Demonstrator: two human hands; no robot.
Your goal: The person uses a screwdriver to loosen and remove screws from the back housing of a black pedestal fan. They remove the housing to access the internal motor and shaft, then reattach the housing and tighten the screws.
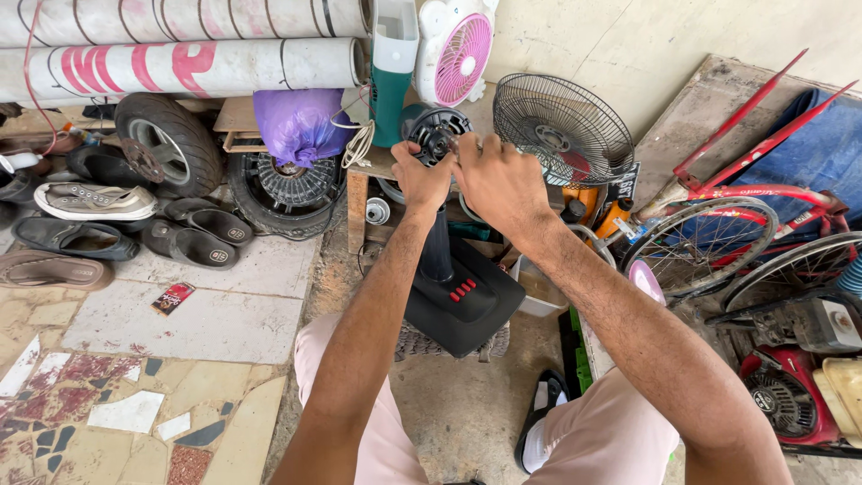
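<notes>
The left hand and the right hand are both closed around the motor head of a black pedestal fan, at the top of its column; the fan's base, with red buttons, rests on the floor between the person's knees; a wire fan guard stands just behind the right hand; sandals and a tyre lie well to the left.
</notes>
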